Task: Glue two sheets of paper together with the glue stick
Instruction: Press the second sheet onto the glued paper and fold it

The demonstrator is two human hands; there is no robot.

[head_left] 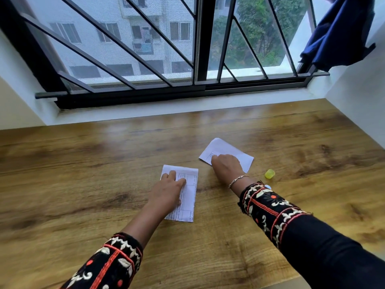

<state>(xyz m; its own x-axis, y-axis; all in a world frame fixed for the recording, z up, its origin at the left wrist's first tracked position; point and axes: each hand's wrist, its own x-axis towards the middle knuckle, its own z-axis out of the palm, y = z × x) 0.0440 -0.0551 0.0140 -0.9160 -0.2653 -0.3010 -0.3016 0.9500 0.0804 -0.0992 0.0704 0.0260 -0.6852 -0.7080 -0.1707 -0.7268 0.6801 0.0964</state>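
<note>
Two small white sheets lie on the wooden table (83, 174). The near sheet (189, 197) carries a printed table, and my left hand (168, 190) lies flat on its left half with the fingers stretched out. The far sheet (226, 148) lies at an angle, further back and to the right. My right hand (226, 165) rests on its near edge with the fingers curled onto the paper. A yellow cap (270, 174) stands on the table to the right of my right wrist. A small pale blue object (268, 186) peeks out beside my right sleeve, mostly hidden.
A barred window with a black frame (200, 49) runs along the back of the table above a white sill (166, 109). White walls close in on both sides. A dark blue cloth (341, 34) hangs at the top right.
</note>
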